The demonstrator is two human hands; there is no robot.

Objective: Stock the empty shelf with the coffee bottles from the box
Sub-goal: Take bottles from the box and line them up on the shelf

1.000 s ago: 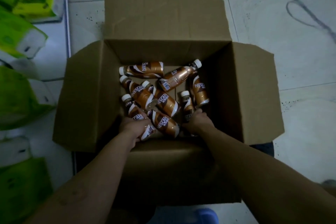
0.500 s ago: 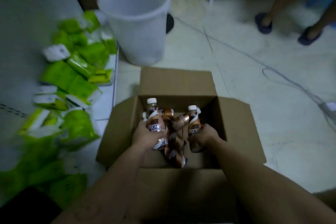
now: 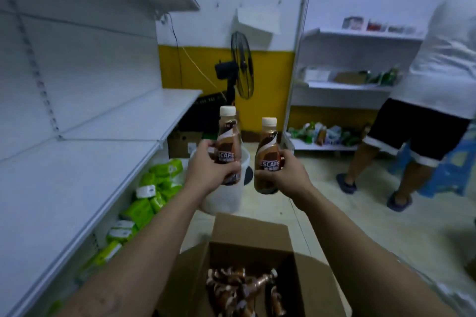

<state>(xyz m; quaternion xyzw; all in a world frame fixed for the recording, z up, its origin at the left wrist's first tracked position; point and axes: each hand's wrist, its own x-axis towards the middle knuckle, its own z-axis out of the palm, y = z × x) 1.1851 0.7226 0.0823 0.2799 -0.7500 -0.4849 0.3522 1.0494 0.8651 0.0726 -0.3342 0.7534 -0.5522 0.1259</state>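
Observation:
My left hand [image 3: 206, 172] grips a brown coffee bottle [image 3: 228, 136] with a white cap, held upright at chest height. Just to its right, my right hand [image 3: 286, 175] holds a second coffee bottle [image 3: 268, 152], also upright. Both bottles hang in the air above the floor, past the open cardboard box [image 3: 247, 234]. Several more coffee bottles [image 3: 239, 288] lie jumbled inside the box at the bottom of the view. The bare white shelf [image 3: 64, 177] runs along my left, level with my forearm.
A white bucket [image 3: 226, 195] stands on the floor behind the box. Green packs [image 3: 154, 188] fill the bottom shelf at left. A black fan [image 3: 239, 69] stands against the yellow wall. A person in black shorts [image 3: 417, 131] stands at right by another shelf unit [image 3: 345, 85].
Both hands have lifted one bottle each out of the box and raised them upright in front of me. The view has swung up from the box to the room.

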